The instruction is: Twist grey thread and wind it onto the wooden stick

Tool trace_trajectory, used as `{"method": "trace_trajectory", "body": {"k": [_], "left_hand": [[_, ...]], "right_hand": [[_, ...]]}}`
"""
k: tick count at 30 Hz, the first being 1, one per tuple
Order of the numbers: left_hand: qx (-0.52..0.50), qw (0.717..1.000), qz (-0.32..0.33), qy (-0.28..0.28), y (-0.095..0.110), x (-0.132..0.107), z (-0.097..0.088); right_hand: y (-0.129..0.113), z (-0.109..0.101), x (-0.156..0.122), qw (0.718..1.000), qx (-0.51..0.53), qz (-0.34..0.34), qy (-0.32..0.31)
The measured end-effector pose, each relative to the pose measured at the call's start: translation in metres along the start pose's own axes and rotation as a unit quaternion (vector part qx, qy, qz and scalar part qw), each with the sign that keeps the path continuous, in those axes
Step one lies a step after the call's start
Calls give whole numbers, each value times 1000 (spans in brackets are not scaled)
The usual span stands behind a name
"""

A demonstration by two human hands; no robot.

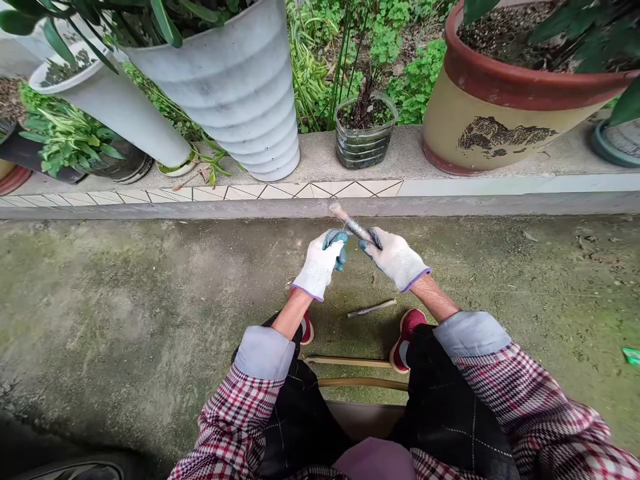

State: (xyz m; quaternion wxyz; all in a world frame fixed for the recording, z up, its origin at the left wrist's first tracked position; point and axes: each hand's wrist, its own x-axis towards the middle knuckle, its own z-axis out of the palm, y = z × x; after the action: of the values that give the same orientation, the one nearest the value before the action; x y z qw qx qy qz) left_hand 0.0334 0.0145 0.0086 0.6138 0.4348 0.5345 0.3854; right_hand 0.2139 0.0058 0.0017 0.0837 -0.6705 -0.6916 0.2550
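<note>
In the head view, my right hand [397, 255], in a white glove with blue-coated fingers, is closed around the near end of a short rod [359, 229]. Silvery wire seems to be coiled along the rod's middle, and its pale far end points up and left. My left hand [323, 259], gloved the same way, is closed beside the rod. A thin wire [346, 227] appears to run from the coil to its fingers, whose grip is partly hidden. On the ground between my feet lies a second short rod [371, 309], with what looks like wire around it.
Ahead runs a low concrete ledge [320, 148] bearing a ribbed white planter [240, 93], a small clear plastic pot [365, 140] and a brown-rimmed tan pot [515, 120]. Wooden bars [363, 383] lie low between my legs. A green scrap [632, 356] is at far right.
</note>
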Motion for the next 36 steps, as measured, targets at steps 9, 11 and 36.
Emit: {"method": "trace_trajectory", "body": {"k": [9,11,36], "left_hand": [[44,991,-61,-106,-3,-13,5],[39,991,-62,-110,-1,-12,1],[393,883,61,-251,-6,18,-43]], "right_hand": [[4,1,4,998,-62,1,-21],[11,-3,6,1000,-5,10,-8],[18,-24,-23,870,289,-25,-398]]}}
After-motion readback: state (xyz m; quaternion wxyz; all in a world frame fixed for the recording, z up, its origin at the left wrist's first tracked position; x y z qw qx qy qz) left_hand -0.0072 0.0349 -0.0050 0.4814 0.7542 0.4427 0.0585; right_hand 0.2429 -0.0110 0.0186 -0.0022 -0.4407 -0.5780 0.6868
